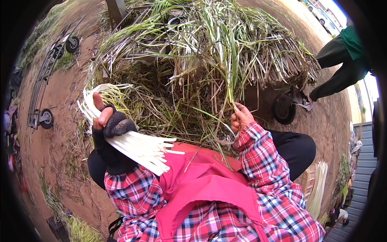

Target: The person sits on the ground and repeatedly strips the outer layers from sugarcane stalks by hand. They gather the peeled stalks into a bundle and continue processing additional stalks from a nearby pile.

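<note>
My left hand [108, 121], in a black fingerless glove, is closed round a bundle of peeled white plant stalks [139, 150]. Their curled pale yellow tops [105, 93] stick out past my fingers, while the straight ends point toward my lap. Bare and pinching, my right hand [241, 117] grips the lower end of a few long green stalks [230, 78]. These run up over the large heap of leafy green stalks [264, 44] in front of me. Dry, loose strands hang down beside my right fingers.
Plant litter [161, 117] lies between the heap and my knees. A wheeled metal frame [43, 76] rests on the dirt at left. A wheel [284, 109] sits under the heap's right side. Another person [342, 60] stands at far right. A pale stalk bundle [317, 187] stands upright near my right side.
</note>
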Available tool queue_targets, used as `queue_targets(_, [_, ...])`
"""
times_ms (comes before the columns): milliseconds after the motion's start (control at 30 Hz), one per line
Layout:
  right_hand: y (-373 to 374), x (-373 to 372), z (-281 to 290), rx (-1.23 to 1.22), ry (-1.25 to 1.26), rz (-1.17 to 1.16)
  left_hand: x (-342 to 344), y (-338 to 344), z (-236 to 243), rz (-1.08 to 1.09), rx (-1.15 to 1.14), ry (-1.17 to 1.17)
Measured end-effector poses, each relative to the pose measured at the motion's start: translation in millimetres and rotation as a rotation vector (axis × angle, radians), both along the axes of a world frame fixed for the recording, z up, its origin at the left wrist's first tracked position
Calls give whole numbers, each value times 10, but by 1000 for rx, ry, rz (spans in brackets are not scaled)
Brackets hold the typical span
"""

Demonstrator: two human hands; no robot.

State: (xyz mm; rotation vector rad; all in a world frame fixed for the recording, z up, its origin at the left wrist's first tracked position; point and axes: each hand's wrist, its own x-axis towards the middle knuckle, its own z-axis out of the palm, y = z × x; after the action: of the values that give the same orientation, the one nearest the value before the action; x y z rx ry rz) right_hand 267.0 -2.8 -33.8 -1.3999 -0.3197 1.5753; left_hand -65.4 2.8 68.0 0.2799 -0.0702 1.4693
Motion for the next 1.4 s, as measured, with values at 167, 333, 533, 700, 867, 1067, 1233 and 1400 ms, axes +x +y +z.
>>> queue_targets(167, [-421, -215, 185, 163, -461, 224, 69, 10, -9, -18, 11, 40])
queue_targets(333, [-722, -492, 235, 968, -1185, 1072, 112, 5, -13, -47, 32, 76])
queue_targets(533, [-339, -182, 209, 817, -1562, 735, 99, -7, -25, -65, 10, 61])
queue_targets(700, [362, 37, -222, 158, -825, 166, 160, -3, -60, -85, 19, 68])
queue_targets(867, [506, 143, -973, -42, -1246, 304, 170, 6, -63, -79, 5, 50])
queue_targets(1067, [488, 247, -407, 208, -1052, 140, 184, 18, -72, -104, 16, 59])
queue_targets(1233, [65, 41, 615, 821, -615, -157, 260, -9, -78, -110, 32, 41])
queue_targets(1400, [1, -425, 608, 436, -736, 324, 283, -71, -43, -54, -21, 177])
